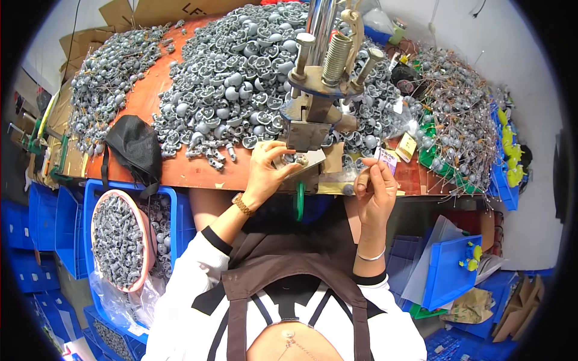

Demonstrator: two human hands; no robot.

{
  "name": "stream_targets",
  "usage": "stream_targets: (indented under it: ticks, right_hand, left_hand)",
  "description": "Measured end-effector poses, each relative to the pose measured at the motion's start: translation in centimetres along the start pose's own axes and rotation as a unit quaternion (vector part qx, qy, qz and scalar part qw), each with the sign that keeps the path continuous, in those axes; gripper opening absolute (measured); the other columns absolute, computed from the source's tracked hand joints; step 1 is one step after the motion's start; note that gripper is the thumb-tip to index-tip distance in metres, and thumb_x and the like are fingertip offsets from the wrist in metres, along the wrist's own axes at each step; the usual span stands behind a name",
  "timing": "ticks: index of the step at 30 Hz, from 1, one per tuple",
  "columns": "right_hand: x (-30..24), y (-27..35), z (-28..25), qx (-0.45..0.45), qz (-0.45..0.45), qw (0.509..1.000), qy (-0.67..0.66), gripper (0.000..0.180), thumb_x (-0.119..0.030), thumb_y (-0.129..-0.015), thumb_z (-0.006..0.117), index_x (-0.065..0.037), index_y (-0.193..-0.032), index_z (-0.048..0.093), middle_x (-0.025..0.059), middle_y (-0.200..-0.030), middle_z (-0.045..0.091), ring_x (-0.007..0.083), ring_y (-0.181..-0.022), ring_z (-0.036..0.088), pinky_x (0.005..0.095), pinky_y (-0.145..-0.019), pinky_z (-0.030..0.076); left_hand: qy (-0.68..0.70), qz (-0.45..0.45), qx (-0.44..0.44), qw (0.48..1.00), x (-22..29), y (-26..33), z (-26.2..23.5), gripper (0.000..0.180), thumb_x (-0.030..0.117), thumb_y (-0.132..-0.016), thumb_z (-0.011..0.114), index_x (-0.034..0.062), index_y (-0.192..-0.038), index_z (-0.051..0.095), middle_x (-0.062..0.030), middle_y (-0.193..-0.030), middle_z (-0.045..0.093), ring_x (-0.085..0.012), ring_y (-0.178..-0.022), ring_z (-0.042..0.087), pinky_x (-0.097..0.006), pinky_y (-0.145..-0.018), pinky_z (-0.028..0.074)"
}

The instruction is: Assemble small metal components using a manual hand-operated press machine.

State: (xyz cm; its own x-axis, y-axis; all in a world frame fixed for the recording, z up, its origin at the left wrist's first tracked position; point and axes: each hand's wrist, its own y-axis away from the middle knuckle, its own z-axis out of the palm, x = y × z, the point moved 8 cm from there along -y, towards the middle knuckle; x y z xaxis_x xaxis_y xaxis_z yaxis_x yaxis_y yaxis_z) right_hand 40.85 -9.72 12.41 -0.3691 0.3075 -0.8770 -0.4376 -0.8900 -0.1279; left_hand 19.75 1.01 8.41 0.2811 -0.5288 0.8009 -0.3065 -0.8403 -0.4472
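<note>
Tabletop [143, 96] of orange-red spreads before us, bearing a broad heap of grey plastic shells [235, 81]. Near its front edge stands our metal bench press [308, 135]. Our left hand [265, 171] reaches in from the left, thumb and fingertips slightly apart at the press base; our right hand [377, 189] is raised beside it, its pinch narrow, though we cannot tell what it holds. Smallest, a pale greyish part [302, 160] lies by our left fingertips, below the press head; whether they grip it, we cannot tell.

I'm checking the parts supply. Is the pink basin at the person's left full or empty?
Full, or nearly so: small gray parts crowd the pink basin across its opening, hiding its bottom.
</note>
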Motion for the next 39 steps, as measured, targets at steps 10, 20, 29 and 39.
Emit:
stream_targets:
  ticks: [10, 20, 29, 39]
  right_hand:
    - [-0.3, 2.6, 3.1, -0.132, 0.014, 0.99, 0.037, 0.025, -0.014, -0.095, 0.053, 0.008, -0.102, 0.062, 0.0079, -0.064, 0.055, 0.0119, -0.049, 0.049, 0.0232, -0.045, 0.037]
    - [1.4, 2.9, 1.9, -0.136, 0.116, 0.969, 0.17, 0.017, -0.004, -0.09, 0.055, 0.006, -0.083, 0.068, 0.0063, -0.065, 0.06, 0.0075, -0.054, 0.051, 0.0186, -0.048, 0.038]
    - [4.1, 2.7, 4.3, -0.147, 0.008, 0.966, 0.212, 0.012, -0.003, -0.089, 0.061, 0.002, -0.096, 0.068, 0.0001, -0.07, 0.06, 0.0032, -0.057, 0.05, 0.0165, -0.048, 0.035]
    - [5.0, 4.1, 8.3, -0.202, -0.106, 0.915, 0.332, 0.016, 0.0, -0.081, 0.066, 0.002, -0.067, 0.059, 0.0031, -0.057, 0.052, 0.0085, -0.05, 0.043, 0.0263, -0.047, 0.032]
  left_hand:
    - [-0.095, 0.035, -0.045, 0.994, -0.8, 1.3, 1.6, 0.024, 0.016, -0.084, 0.067, 0.0083, -0.107, 0.068, -0.012, -0.125, 0.056, -0.0304, -0.117, 0.047, -0.04, -0.097, 0.038]
    - [-0.349, 0.031, 0.019, 0.936, -2.2, 4.0, -10.9, 0.023, 0.004, -0.077, 0.065, 0.0062, -0.1, 0.066, -0.0058, -0.101, 0.064, -0.0271, -0.095, 0.055, -0.038, -0.083, 0.046]
    - [-0.288, 0.036, -0.041, 0.956, -4.1, 4.9, -9.5, 0.023, 0.0, -0.082, 0.06, 0.0039, -0.104, 0.065, -0.0073, -0.098, 0.061, -0.0237, -0.083, 0.06, -0.033, -0.072, 0.05]
    - [0.554, -0.333, 0.067, 0.76, -4.1, 6.3, -2.8, 0.023, 0.005, -0.091, 0.06, 0.0014, -0.114, 0.059, -0.0041, -0.095, 0.063, -0.0117, -0.078, 0.063, -0.024, -0.071, 0.054]
